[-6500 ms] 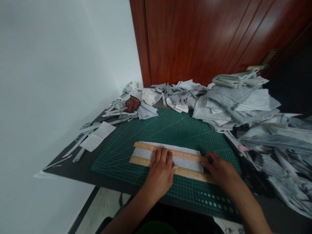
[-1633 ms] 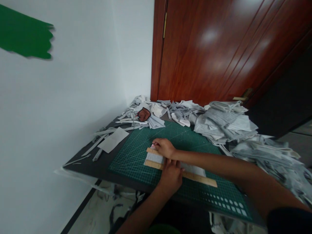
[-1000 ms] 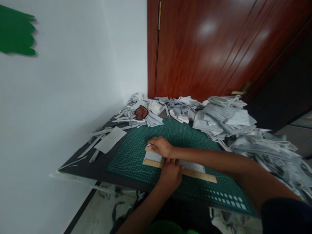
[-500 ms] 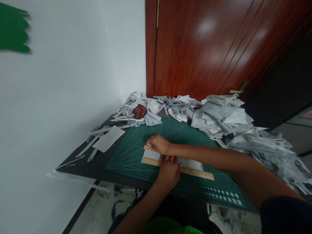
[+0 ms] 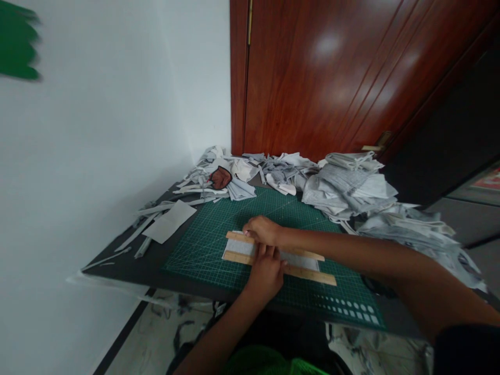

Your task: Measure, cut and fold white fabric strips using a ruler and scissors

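A strip of light grey fabric (image 5: 241,246) lies on the green cutting mat (image 5: 195,260). Two wooden rulers cross it lengthwise: an upper ruler (image 5: 239,237) and a lower ruler (image 5: 310,274). My left hand (image 5: 266,271) rests on the fabric and lower ruler, fingers stretched forward towards the upper ruler, thumb at the lower one. Just above, my right hand (image 5: 261,229) is closed at the upper ruler's far edge. A small pale pinkish spot shows at its fingertips; what it grips is too small to name. My right forearm passes over part of the upper ruler.
Grey fabric heaps (image 5: 347,187) stand at the back right, with more scraps (image 5: 242,169) along the back. A brownish-red, dark-edged piece (image 5: 221,178) lies among them. On the left are a pale rectangular sheet (image 5: 169,221) and narrow strips. A wooden door (image 5: 304,78) rises behind the table.
My right hand has slid rightward along the upper ruler, uncovering more of its left end. My left hand stays in place on the fabric. The whole view has shifted slightly.
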The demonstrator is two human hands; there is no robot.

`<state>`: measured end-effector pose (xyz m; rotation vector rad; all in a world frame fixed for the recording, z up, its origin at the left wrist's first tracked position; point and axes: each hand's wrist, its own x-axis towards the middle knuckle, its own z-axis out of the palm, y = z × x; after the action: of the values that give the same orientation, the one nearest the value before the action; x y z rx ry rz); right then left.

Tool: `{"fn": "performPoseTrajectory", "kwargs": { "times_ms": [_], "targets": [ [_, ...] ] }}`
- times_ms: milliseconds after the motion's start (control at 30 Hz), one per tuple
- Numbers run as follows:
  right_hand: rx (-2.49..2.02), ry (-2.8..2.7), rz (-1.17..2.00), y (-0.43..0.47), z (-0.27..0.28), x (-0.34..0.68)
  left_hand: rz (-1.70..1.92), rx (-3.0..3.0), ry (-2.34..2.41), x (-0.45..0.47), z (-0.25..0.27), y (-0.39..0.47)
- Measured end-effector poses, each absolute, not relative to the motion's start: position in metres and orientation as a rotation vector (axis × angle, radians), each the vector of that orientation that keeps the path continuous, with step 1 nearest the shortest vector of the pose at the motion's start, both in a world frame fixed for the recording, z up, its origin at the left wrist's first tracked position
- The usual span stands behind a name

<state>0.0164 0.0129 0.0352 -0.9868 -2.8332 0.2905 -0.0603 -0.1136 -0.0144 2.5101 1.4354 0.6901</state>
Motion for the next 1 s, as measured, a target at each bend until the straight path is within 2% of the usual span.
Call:
{"fn": "performPoseTrajectory", "kwargs": {
  "times_ms": [633, 1000],
  "targets": [
    [-0.986, -2.799, 0.505, 0.009, 0.032, 0.080, 0.814, 2.527, 1.387, -0.059, -0.028, -0.109],
    [-1.002, -2.766, 0.517, -0.006, 0.030, 0.115, 0.795, 2.545, 1.392, -0.061, -0.023, -0.110]
  ]
}}
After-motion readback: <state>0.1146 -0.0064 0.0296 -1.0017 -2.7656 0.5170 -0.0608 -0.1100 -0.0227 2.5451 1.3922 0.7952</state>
